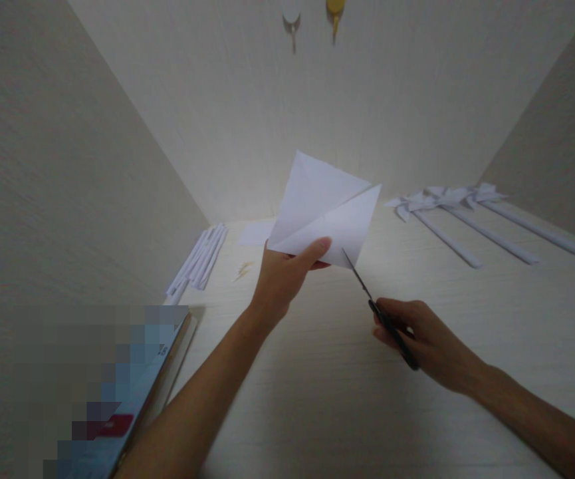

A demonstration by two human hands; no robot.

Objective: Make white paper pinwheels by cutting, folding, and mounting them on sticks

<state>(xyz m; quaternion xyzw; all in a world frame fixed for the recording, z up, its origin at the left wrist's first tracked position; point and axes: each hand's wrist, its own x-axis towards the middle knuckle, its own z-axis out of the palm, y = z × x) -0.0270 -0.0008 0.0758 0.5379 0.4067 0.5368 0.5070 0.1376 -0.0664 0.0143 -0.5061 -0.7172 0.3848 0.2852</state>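
A creased white square of paper [320,193] is held up in front of me, with a slit running in from its right corner along a diagonal fold. My left hand [287,273] grips its lower edge, thumb on top and fingers beneath. In my right hand [417,339] is a pair of scissors [391,329] with black handles. The blades overlap the paper near its lower right corner; I cannot tell how far apart they are.
Three paper pinwheels [447,199] on rolled sticks lie at the right. Rolled paper sticks [200,259] are piled at the left, near a white sheet [254,233] and small toothpick-like sticks [242,270]. A partly blurred flat box or screen [167,359] stands lower left. Two hooks [336,13] hang on the wall.
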